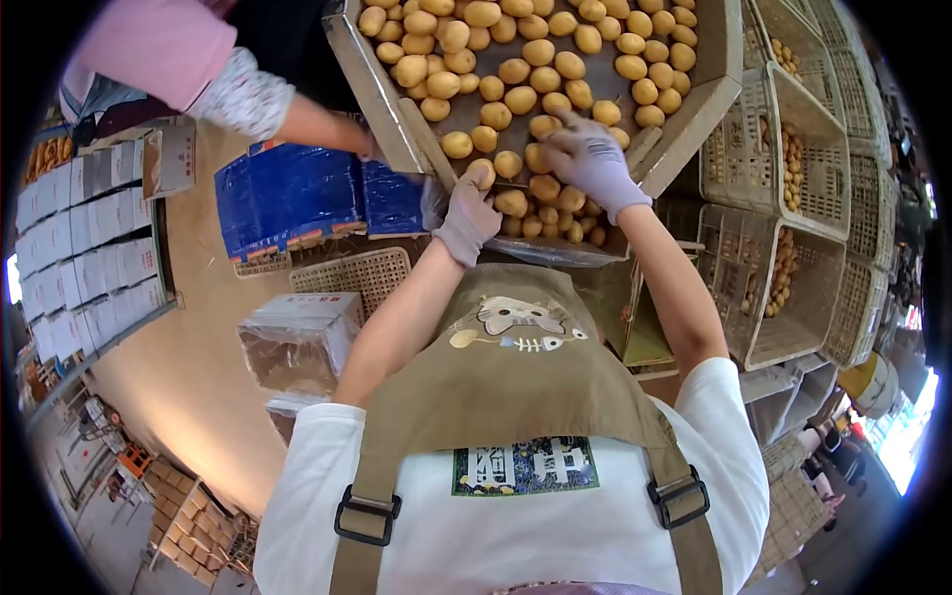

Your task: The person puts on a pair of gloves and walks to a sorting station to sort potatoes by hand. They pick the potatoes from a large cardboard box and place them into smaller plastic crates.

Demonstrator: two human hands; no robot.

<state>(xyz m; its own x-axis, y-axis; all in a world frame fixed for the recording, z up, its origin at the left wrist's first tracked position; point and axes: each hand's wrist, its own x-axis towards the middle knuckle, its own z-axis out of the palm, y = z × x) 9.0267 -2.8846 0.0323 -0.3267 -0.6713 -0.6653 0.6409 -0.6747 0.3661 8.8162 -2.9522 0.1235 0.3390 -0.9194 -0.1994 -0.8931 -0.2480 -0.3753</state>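
Small yellow-orange round fruits (514, 70) fill a sorting tray (389, 94) with raised walls, which narrows toward me. My left hand (469, 220), in a pale glove, is closed with its fingertips on one fruit (481, 173) at the tray's left lower edge. My right hand (593, 169), also gloved, reaches over the tray mouth with fingers apart and slightly blurred, touching fruits there. Just below the mouth, more fruits (545, 187) lie in a container lined with clear plastic (540, 254). The right fingertips partly cover the fruits under them.
At left, another person's blurred arm (322, 127) reaches beside the tray near blue-covered boxes (288, 198). A wrapped carton (297, 342) and a plastic crate (352, 273) stand by my left arm. Stacked crates (739, 149) holding fruit stand at right. White boxes (89, 238) line the far left.
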